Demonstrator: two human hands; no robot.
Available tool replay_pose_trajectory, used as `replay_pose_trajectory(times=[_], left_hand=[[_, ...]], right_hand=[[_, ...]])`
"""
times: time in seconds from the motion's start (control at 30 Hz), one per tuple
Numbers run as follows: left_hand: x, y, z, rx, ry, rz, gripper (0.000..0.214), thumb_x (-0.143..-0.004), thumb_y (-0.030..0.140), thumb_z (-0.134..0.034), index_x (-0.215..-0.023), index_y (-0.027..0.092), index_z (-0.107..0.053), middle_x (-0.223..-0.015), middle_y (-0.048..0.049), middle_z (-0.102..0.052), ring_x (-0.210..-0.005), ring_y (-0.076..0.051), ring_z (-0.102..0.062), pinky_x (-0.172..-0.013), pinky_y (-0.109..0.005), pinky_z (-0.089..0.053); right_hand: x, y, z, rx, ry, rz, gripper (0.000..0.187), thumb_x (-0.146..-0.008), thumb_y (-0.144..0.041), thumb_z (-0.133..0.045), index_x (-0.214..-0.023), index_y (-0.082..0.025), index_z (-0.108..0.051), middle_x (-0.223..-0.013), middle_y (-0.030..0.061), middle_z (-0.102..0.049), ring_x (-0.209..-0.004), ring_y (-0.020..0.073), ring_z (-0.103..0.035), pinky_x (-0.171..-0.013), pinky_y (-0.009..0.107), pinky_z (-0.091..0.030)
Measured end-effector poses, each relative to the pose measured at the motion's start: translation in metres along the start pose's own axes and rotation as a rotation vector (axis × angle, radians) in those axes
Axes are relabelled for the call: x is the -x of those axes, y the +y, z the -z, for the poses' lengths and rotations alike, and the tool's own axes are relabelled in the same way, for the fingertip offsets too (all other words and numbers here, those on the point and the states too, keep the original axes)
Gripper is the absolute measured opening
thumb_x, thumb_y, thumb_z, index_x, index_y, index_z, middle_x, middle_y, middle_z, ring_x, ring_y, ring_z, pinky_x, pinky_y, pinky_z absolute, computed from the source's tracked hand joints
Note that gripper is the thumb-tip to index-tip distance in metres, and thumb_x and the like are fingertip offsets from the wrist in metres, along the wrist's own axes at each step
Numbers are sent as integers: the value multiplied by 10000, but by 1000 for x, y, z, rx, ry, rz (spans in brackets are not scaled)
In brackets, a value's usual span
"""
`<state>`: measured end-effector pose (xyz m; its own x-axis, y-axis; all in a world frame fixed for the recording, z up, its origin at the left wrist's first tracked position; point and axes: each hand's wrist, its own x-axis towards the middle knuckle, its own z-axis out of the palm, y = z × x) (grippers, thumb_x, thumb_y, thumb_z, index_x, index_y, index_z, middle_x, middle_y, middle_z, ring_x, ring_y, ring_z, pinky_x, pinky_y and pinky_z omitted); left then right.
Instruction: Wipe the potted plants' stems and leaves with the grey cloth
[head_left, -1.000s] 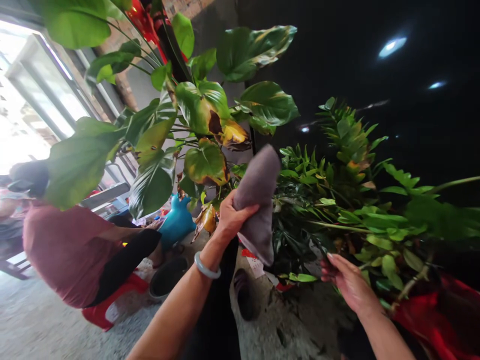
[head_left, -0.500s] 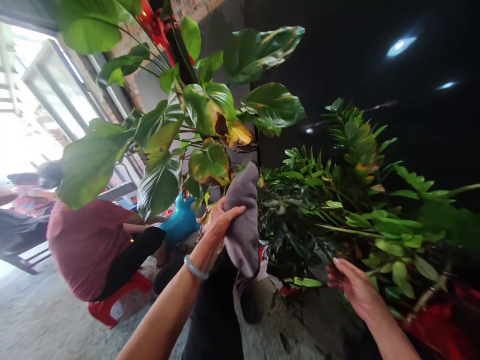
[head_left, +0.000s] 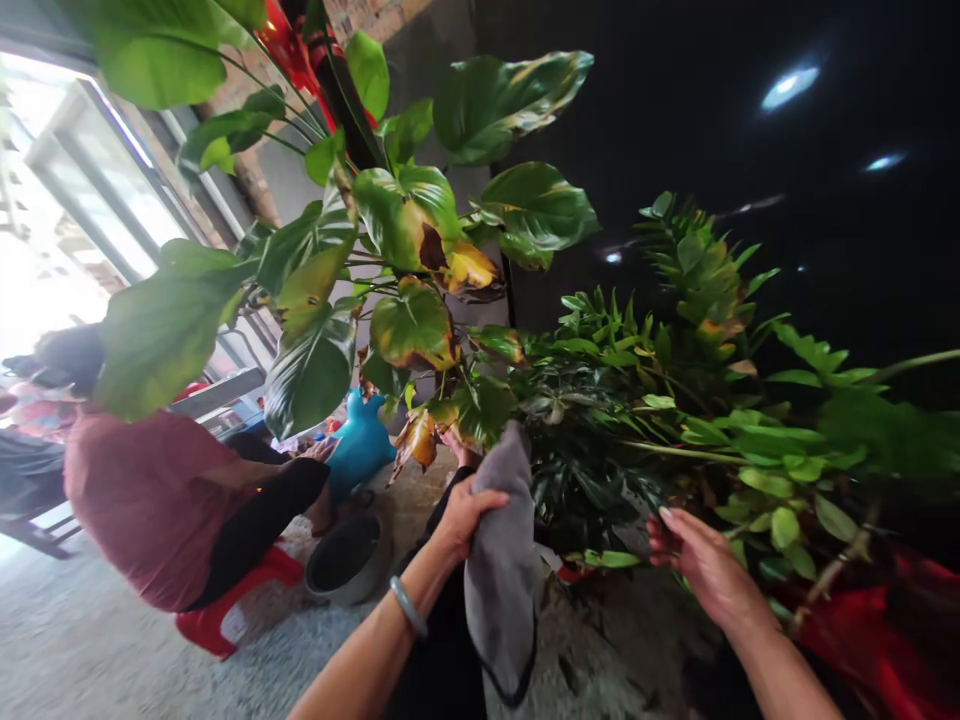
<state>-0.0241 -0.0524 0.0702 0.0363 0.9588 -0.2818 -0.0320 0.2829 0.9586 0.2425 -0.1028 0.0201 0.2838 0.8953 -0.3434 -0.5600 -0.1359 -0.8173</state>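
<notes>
My left hand (head_left: 471, 512), with a pale bangle on its wrist, grips a folded grey cloth (head_left: 499, 580) with a dark edge. The thumb lies across the cloth, which hangs downward in front of dark trousers. My right hand (head_left: 705, 565) is at the potted plants on the right, its fingers curled and its thumb against the tip of a dark green leaf (head_left: 646, 488). The curled fingers partly hide that contact. Above my left hand spreads a large-leaved plant (head_left: 411, 325), several of its leaves yellowed and brown at the edges.
A person in a pink shirt (head_left: 142, 490) sits on a red stool (head_left: 217, 605) at the left. Near them are a grey bucket (head_left: 349, 560) and a blue animal-shaped toy (head_left: 360, 445). Feathery green plants (head_left: 697, 430) line the dark glossy wall (head_left: 712, 110). Red material (head_left: 877, 620) lies lower right.
My left hand has moved down and slightly right with the cloth, away from the yellowed leaves. The right hand has barely moved. The view has shifted slightly, uncovering more of the bucket.
</notes>
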Motion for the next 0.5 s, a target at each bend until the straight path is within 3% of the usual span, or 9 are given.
replay_pose_trajectory(times=[0.1,0.17,0.27,0.4,0.5], left_hand=[[-14,37,-6,64,114,-239,369,-463,246,-747,-812,161,-662,-705,-3,-683,-648,-161,-614,-616,-266,-488],[-25,44,-13,36,135,-257,419,-462,233,-762,-864,169,-660,-739,6,-681,-680,-147,-610,-652,-252,-485],[-27,20,-24,-30,48,-89,351,-436,224,-766,-766,152,-672,-647,6,-666,-603,-145,-593,-620,-266,-480],[1,-29,-25,-108,-191,178,281,-384,222,-766,-635,118,-693,-557,-30,-665,-531,-195,-599,-558,-320,-477],[21,-29,-15,-129,-414,275,359,-378,183,-767,-732,137,-719,-620,-5,-690,-573,-183,-612,-582,-294,-482]], right_hand=[[-1,2,-1,-10,8,9,284,-317,-330,-836,-524,-235,-666,-510,-4,-662,-445,149,-556,-399,250,-458],[-1,3,-2,-14,7,13,284,-323,-335,-834,-528,-234,-665,-513,-5,-663,-447,146,-556,-403,247,-458],[-2,5,-4,-11,-4,18,276,-343,-340,-828,-533,-228,-663,-513,-5,-660,-447,144,-551,-402,246,-453],[-4,5,0,-6,-7,21,264,-373,-333,-817,-555,-217,-664,-536,5,-666,-457,150,-554,-404,255,-450],[-5,5,4,1,0,18,240,-399,-326,-803,-562,-221,-661,-541,9,-667,-455,159,-560,-403,267,-448]])
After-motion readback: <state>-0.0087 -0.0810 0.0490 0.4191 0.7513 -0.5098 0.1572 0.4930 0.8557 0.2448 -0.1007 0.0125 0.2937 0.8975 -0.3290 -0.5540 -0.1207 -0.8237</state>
